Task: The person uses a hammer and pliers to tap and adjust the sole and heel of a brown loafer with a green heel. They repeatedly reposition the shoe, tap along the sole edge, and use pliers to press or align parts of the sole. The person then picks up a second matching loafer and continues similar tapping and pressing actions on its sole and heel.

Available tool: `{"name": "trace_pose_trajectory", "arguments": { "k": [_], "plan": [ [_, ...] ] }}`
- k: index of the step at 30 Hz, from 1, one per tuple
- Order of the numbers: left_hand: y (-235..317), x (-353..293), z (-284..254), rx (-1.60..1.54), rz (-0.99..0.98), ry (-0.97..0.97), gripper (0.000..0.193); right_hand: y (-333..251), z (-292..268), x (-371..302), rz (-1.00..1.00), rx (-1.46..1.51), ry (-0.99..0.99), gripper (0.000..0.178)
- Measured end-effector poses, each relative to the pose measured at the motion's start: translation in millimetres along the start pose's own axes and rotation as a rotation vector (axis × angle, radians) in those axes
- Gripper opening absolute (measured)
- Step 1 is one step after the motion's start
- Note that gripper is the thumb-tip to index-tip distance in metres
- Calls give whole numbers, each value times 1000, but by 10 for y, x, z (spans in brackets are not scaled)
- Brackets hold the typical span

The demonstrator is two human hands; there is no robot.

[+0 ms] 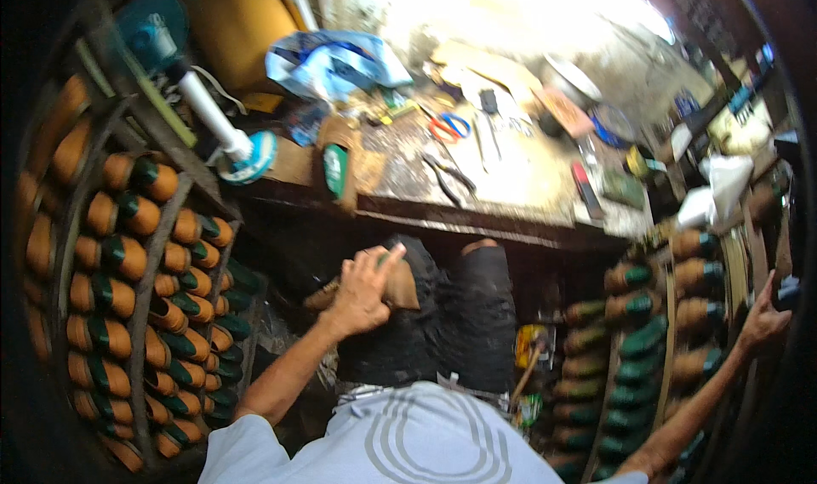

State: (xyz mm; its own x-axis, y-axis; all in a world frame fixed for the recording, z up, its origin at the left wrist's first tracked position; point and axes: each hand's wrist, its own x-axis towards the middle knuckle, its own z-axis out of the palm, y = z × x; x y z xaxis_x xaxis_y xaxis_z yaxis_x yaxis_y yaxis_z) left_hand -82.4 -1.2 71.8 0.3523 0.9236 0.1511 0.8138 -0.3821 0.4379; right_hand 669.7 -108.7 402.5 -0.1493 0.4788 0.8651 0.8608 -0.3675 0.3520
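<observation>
On my lap lies a tan-brown leather shoe (402, 285), its near end partly covered by my left hand (362, 293). The fingers of that hand curl over the shoe and grip it against my dark trousers. Far out to the right, my right hand (763, 321) is stretched toward the end of the right-hand shoe rack. Its index finger points up and away, with nothing visible in the grasp. A small blue-grey item (790, 290) sits close beside its fingertips, too blurred to name.
Ahead stands a cluttered workbench (408, 216) bearing pliers (449, 178), scissors (449, 128), a shoe with a green insole (336, 169) and a blue plastic bag (336, 63). Racks of tan and green shoes flank me at left (111, 297) and right (634, 348). A teal fan (247, 156) stands left.
</observation>
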Motion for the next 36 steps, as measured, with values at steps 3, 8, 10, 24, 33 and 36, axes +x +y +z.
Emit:
{"name": "trace_pose_trajectory", "arguments": {
  "k": [3,8,10,24,33,36],
  "plan": [
    [-140,61,-62,-199,-19,10,116,-752,-438,-100,-73,225,-12,76],
    [-43,128,-47,-136,34,-117,115,-2248,-579,-400,-226,663,-215,75],
    [95,134,-71,-82,23,-162,115,-2985,-390,-499,-210,893,-437,77],
    [316,-150,6,7,-153,-36,138,-5450,-232,-1603,-741,785,-740,95],
    [440,-148,-3,-13,-83,-62,116,-5279,-409,-1321,-538,1100,-966,124],
    [470,-148,10,14,-51,-45,119,-5276,-405,-1341,-516,1090,-951,131]
  ]
}}
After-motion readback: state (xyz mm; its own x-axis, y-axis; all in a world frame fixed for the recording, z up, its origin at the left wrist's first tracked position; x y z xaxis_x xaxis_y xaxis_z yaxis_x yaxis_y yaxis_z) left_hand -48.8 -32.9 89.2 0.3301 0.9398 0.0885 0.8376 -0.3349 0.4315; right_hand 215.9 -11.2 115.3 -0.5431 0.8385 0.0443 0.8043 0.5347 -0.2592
